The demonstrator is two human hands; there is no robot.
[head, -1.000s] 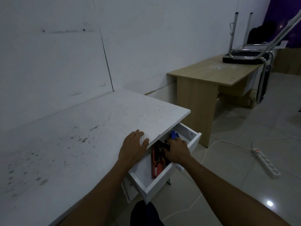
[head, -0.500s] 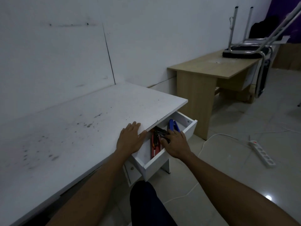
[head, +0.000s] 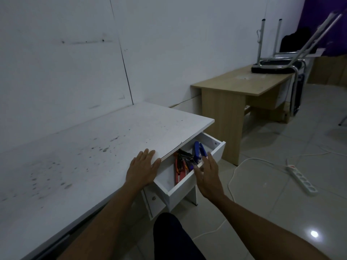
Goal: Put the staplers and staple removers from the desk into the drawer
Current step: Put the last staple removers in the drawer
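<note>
While the white desk carries nothing that I can make out on its stained top, I judge the gathering is done and what remains is the drawer, which hangs pulled out under the desk's right front corner. It looks like light laminated board on runners, stiff and smooth, so I would push flat against its front panel near the middle instead of at one end, where it could skew and bind. Inside it, toward the far end, lies a blue stapler: hard metal and plastic, fairly heavy for its bulk, best taken across its long body. Beside it sits a dark tangle that I take for staple removers, small, rigid and sharp-jawed, to be pinched by the side grips; nearer the front a red tool lies along the drawer floor, too dim to identify. My left hand rests flat and spread on the desk's front edge, holding nothing. My right hand hovers over the drawer's front rim, fingers apart and empty, clear of the contents.
</note>
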